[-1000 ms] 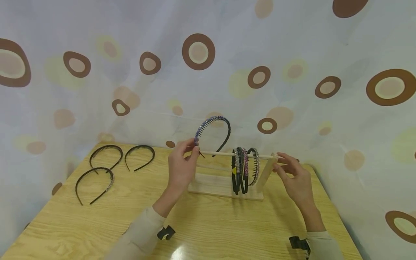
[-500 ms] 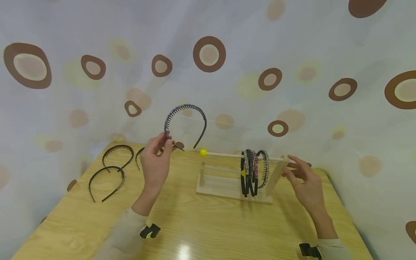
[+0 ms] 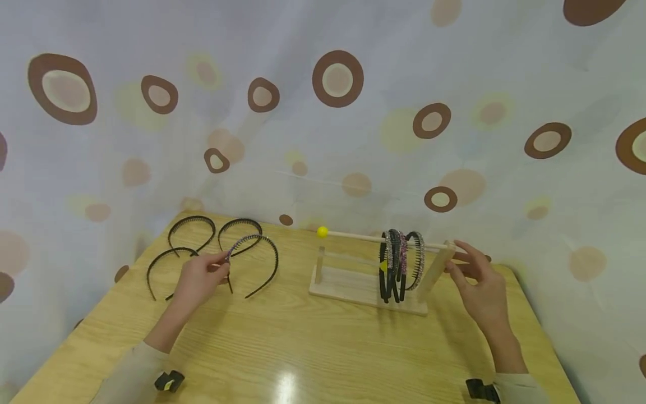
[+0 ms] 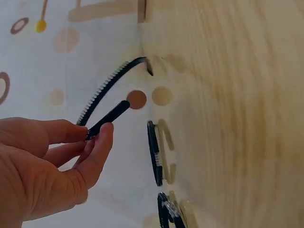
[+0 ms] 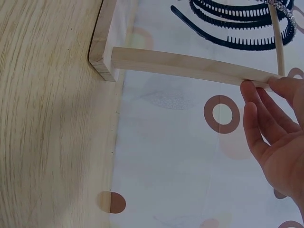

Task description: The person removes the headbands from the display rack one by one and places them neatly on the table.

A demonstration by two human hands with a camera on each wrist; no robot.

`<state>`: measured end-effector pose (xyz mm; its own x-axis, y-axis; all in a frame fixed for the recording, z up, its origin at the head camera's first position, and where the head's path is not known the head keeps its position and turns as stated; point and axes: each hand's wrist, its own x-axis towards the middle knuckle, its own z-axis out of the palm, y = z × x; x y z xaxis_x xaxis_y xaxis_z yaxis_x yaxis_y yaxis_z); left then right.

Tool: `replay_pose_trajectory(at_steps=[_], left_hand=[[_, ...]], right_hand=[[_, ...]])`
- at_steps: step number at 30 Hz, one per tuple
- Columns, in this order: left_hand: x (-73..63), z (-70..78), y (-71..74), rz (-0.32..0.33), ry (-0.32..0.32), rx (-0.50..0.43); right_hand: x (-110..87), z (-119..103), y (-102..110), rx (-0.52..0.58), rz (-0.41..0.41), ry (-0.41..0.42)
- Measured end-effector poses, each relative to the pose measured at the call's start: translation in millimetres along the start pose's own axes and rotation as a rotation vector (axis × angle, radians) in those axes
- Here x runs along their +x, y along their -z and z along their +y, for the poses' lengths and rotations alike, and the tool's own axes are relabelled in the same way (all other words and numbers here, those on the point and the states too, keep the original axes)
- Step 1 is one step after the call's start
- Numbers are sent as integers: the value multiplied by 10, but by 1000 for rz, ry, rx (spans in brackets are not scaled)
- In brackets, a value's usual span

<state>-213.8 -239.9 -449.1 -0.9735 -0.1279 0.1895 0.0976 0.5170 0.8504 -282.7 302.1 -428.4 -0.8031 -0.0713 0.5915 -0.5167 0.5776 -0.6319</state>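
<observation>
A yellow wood-grain table [image 3: 328,348] bears a pale wooden rack [image 3: 343,284]; the right hand [image 3: 479,286] pinches its upright's top between thumb and fingers, the left hand [image 3: 201,280], nearly closed, pinches a blue-glittered black toothed headband [image 3: 276,264], perhaps clear of the table, near three arched black headbands [image 3: 192,217]

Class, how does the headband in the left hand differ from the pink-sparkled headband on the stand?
The held headband has bluish sparkles, while the pink-sparkled headband shows pink ones. The left hand pinches the held headband, clear of the stand; the pink-sparkled headband hangs on the stand's rod. Both have dark ends.
</observation>
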Motion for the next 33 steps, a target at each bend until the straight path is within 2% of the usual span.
replay_pose_trajectory(at_steps=[4, 8, 14, 17, 19, 22, 26, 29, 33], left_hand=[[-64, -203, 193, -119, 93, 68], [-60, -306, 327, -183, 168, 132], [46, -375, 452, -211, 170, 241], [99, -386, 513, -235, 182, 247], [121, -386, 557, -248, 159, 289], [137, -367, 607, -249, 127, 361], [124, -285, 617, -231, 91, 440], [94, -145, 557, -223, 56, 448], [61, 123, 384, -216, -1, 412]], right_hand=[[-23, 1, 24, -24, -5, -13], [-18, 13, 37, -29, 5, 19], [-14, 15, 61, -27, 5, 49], [-6, 19, 77, -32, -32, 36], [-1, 14, 84, -35, -68, 21], [1, -6, 96, -33, -121, -2], [4, -14, 102, -31, -144, 3], [9, 2, 105, -34, -142, 26], [5, 11, 119, -43, -131, 51]])
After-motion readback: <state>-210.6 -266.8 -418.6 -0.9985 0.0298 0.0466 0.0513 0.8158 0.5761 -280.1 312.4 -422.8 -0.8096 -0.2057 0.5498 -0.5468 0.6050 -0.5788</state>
